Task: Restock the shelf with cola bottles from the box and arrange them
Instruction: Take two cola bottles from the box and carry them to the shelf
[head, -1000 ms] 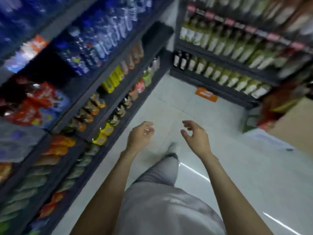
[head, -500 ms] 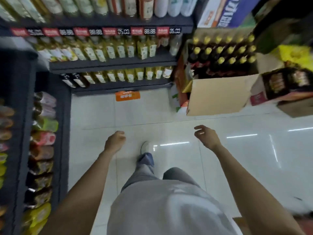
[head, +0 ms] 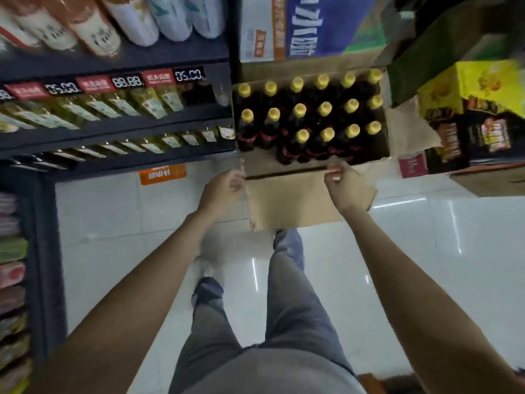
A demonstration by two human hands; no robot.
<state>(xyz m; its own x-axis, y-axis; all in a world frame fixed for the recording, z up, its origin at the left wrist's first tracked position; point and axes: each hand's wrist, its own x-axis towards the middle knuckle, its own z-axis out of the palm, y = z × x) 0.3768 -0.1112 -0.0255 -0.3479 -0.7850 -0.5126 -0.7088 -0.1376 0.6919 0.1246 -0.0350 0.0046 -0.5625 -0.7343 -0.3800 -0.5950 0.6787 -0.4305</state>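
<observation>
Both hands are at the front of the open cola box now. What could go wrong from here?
1. The box front flap hangs loose toward the person; the right hand is at its fold, so pulling there may tear or bend the cardboard rather than move the load.
2. The cola bottles stand tightly packed, with a gap at the near-left corner; tilting the box could topple them into it.
3. The left hand is at the box's corner, apparently gripping nothing, giving little support.
</observation>
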